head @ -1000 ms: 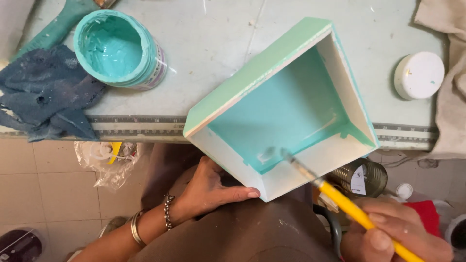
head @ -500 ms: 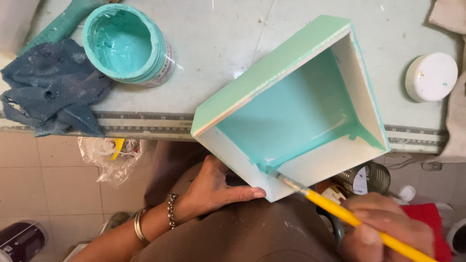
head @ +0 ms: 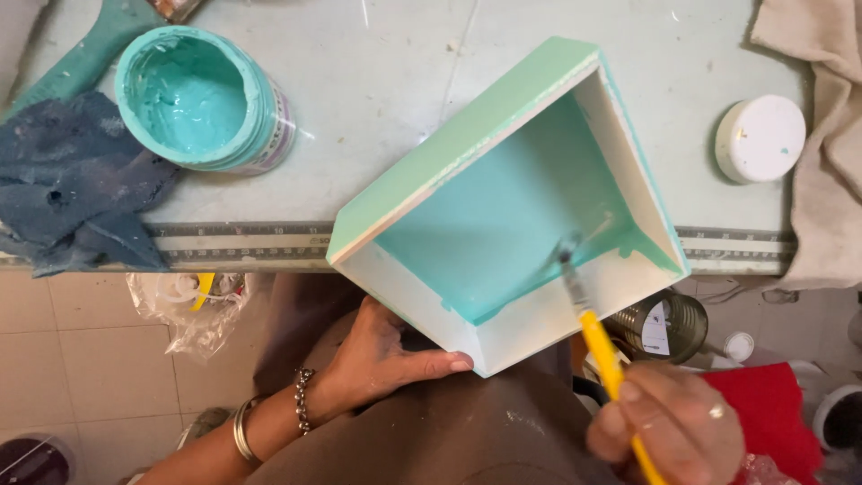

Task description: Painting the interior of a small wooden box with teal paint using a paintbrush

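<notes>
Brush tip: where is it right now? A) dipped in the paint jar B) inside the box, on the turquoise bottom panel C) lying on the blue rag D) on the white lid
B: the brush, held by the right hand, has its bristles inside the box, on the turquoise panel.

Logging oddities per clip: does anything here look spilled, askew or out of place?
No spill shows. The wooden box sits tilted, overhanging the table edge, propped by the left hand; the paint jar stands open, its white lid far off.
</notes>
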